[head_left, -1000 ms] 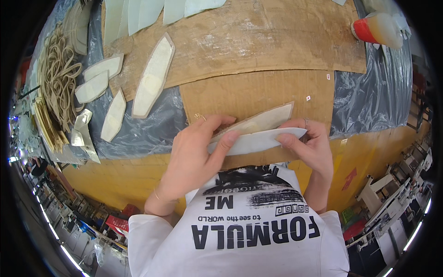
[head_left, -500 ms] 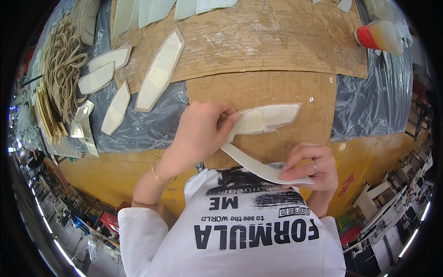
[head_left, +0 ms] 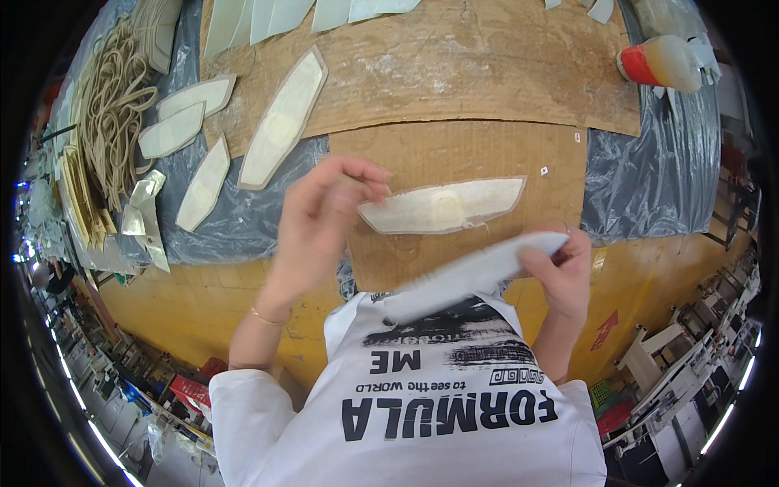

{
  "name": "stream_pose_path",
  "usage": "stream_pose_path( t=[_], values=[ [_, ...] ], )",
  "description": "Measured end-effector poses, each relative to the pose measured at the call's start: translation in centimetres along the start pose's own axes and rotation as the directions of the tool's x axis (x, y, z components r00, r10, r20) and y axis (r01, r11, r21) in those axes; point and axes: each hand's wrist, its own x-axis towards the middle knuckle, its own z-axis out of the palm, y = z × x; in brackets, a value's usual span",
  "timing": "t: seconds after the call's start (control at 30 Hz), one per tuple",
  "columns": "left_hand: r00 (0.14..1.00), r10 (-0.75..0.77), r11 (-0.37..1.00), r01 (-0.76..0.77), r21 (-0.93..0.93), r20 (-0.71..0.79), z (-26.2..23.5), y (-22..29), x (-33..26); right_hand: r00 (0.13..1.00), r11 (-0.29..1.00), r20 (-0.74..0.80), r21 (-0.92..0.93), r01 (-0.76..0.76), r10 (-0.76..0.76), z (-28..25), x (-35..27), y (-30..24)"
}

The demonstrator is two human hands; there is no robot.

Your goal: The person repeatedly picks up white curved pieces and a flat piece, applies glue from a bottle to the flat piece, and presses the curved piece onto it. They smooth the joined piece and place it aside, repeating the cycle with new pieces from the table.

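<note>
Peeling done: right hand [head_left: 560, 272] now pinches the white backing strip [head_left: 475, 276] clear, near the chest; left hand [head_left: 324, 215] pins the end of the cream leaf-shaped panel [head_left: 442, 207] on the cardboard sheet [head_left: 454, 154]. Beyond, more panels [head_left: 284, 118], a red-capped bottle [head_left: 657, 65].

A large brown cardboard sheet [head_left: 487, 73] lies over grey plastic sheeting [head_left: 665, 178] on a yellow bench [head_left: 203, 300]. Pale leaf-shaped cutouts [head_left: 286, 118] rest at upper left, some on the cardboard, some on the plastic. A heap of beige cord [head_left: 109, 105] sits at the far left. At upper right lies what may be a red-capped bottle [head_left: 659, 63], blurred.
</note>
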Motion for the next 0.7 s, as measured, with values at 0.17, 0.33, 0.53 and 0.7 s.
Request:
stream_pose_path(
  t=[0.17,0.33,0.53,0.7],
  values=[
    [0.905,-0.354,0.919,0.383,-0.091,0.237,0.4,1.0,-1.5,0.99,0.993,-0.143,-0.115,-0.024,0.008,2.8,1.5,0.7],
    [0.881,-0.467,0.881,0.471,0.051,-0.074,2.7,-0.3,-1.5,0.958,0.935,-0.263,-0.355,0.017,-0.118,4.5,2.7,0.8],
    [0.88,-0.432,0.889,0.452,0.073,-0.196,3.5,-1.2,-1.9,0.961,0.885,-0.268,-0.46,-0.066,-0.068,4.6,3.3,1.1],
    [0.877,-0.429,0.886,0.455,0.086,-0.218,3.8,-1.4,-1.9,0.959,0.862,-0.275,-0.499,-0.086,-0.064,4.6,3.7,1.2]
  ],
)
